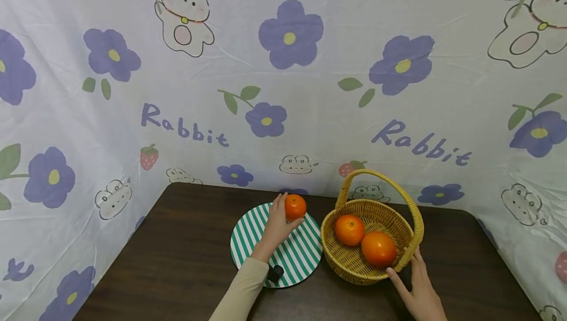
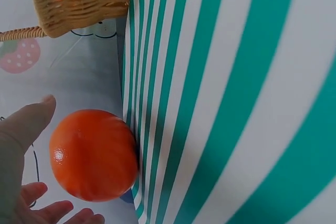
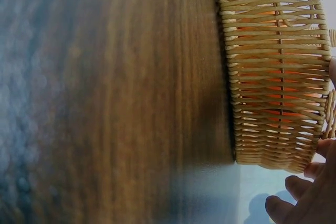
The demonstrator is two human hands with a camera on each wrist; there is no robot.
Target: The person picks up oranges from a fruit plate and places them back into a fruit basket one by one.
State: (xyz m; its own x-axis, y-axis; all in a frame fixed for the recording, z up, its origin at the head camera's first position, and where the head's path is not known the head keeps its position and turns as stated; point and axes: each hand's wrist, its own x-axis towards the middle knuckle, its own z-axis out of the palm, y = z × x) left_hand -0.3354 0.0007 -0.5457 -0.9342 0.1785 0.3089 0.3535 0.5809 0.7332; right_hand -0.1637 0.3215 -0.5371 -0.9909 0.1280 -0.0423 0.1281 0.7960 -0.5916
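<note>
An orange [image 1: 295, 207] sits on the far part of a round green-and-white striped placemat [image 1: 290, 267]. Around it my left hand [image 1: 277, 225] is spread, thumb on the near side. In the left wrist view gaps show between the orange [image 2: 94, 156] and both thumb and fingers. To the right stands a wicker basket [image 1: 350, 274] with an arched handle, holding two more oranges [image 1: 349, 230]. Its right outer side is touched by my right hand [image 1: 418, 286], thumb at the rim near the handle's foot. In the right wrist view some fingertips meet the woven wall [image 3: 278, 87].
A dark wooden table [image 1: 177, 257] carries everything. Behind it hangs a white cloth [image 1: 319, 99] printed with flowers and rabbits. A small black object [image 1: 275, 273] shows beside my left sleeve, over the placemat's near edge.
</note>
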